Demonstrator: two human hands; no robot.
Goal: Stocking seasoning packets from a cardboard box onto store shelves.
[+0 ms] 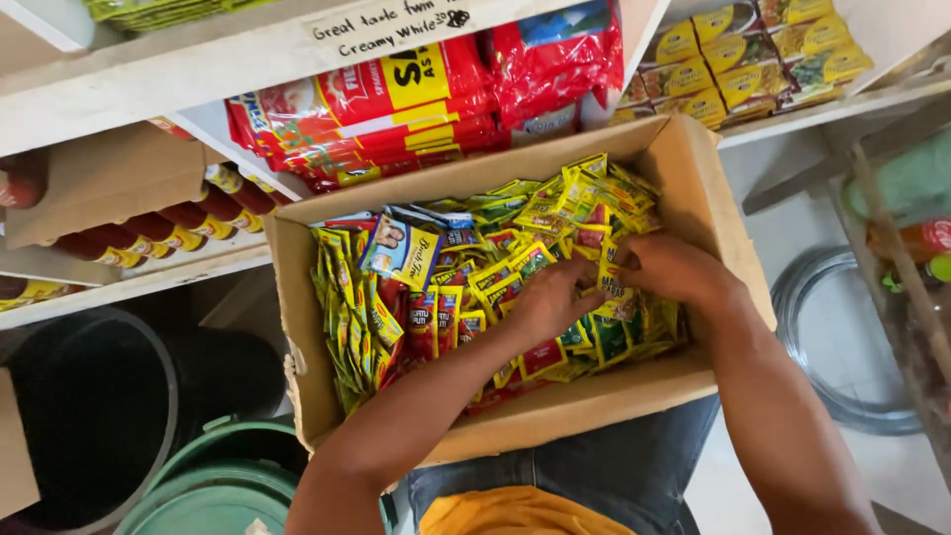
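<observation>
Here the right hand (pixel 674 269) is pinching a small yellow-and-red foil sachet (pixel 611 281) above the right half of the open brown cardboard box (pixel 693 188), while the left hand (pixel 550 302), fingers curled, is digging into the loose green and yellow sachets (pixel 584 203) beside it. It looks like sorting is underway; lifting the pinched sachet clear would call for a steady grip, since neighbouring packets are lying against it.

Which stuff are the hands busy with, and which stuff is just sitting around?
Busy with:
- left hand and right hand, both down among the small sachets
- cardboard box that holds the sachets

Just sitting around:
- red packets on the shelf
- yellow packs at top right
- red-capped bottles on the left shelf
- green bucket
</observation>
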